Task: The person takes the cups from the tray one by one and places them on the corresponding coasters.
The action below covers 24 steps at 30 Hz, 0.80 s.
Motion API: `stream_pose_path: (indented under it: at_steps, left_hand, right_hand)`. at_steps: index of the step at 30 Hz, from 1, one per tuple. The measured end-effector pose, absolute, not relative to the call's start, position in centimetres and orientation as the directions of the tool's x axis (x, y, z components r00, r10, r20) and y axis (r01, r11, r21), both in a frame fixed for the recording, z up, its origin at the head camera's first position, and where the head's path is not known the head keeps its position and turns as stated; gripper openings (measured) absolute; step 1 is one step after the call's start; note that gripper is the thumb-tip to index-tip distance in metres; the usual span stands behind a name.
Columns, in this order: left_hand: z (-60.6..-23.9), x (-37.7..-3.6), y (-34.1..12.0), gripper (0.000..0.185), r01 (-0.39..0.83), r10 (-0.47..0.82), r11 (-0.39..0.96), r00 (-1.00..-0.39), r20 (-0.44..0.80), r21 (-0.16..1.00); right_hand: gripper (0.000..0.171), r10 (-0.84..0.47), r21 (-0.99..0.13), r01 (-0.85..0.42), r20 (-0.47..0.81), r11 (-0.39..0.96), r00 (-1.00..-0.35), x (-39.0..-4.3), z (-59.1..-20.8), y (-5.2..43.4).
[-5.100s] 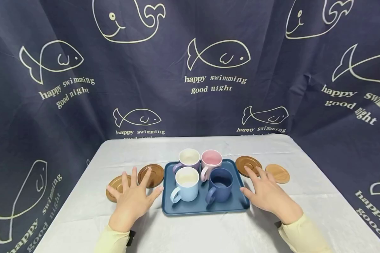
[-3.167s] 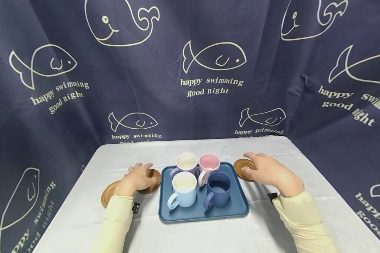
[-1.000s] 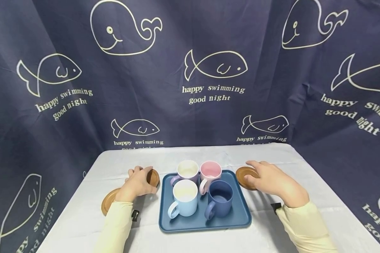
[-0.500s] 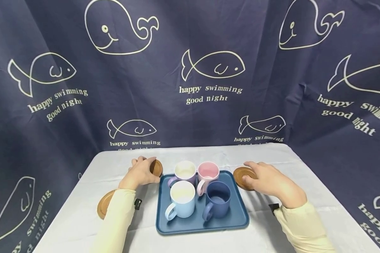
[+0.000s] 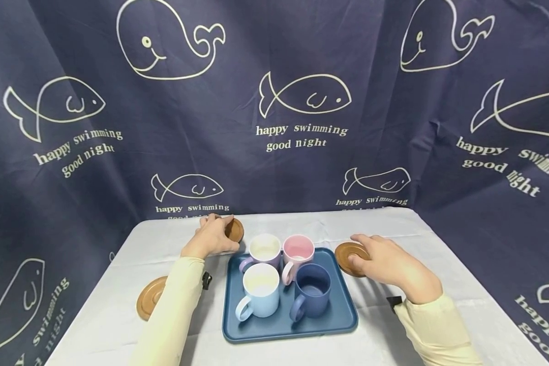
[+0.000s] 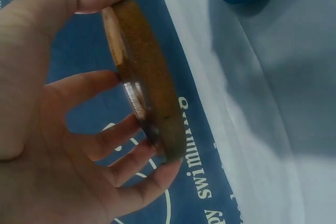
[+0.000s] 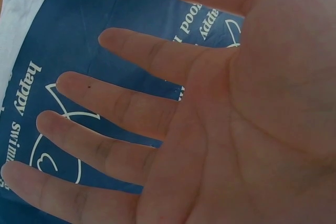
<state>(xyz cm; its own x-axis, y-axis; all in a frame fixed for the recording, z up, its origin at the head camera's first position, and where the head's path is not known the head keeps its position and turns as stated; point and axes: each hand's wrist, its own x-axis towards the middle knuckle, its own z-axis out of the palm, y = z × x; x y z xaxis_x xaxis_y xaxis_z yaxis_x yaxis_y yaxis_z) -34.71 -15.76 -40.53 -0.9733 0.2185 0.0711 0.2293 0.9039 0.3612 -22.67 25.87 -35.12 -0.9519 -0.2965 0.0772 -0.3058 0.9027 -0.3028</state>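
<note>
Fingers (image 6: 113, 142) pinching coaster (image 6: 149, 90), seemingly lifted

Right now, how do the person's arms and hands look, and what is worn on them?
Both arms wear long pale yellow sleeves, the left sleeve and the right sleeve. A small black device sits at the left cuff, another black device at the right. The left hand and right hand are bare, without gloves.

My left hand (image 5: 212, 237) hides most of the coaster (image 5: 235, 230) I'm holding; my sleeve (image 5: 171, 315) cuts off another coaster (image 5: 147, 304). Right hand (image 5: 390, 265) covers part of a 3rd coaster (image 5: 348, 251). Right wrist cam: palm only.
</note>
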Motion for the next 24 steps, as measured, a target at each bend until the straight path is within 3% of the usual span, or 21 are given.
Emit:
stream_pose_path:
  at_steps: [24]
  left_hand:
    - [-40.9, -39.0, -13.3, 0.091, 0.337, 0.315, 0.864, -0.941, 0.120, 0.373]
  right_hand:
    - [0.057, -0.308, -0.276, -0.324, 0.102, 0.905, -0.946, -23.0, -35.4, 25.5]
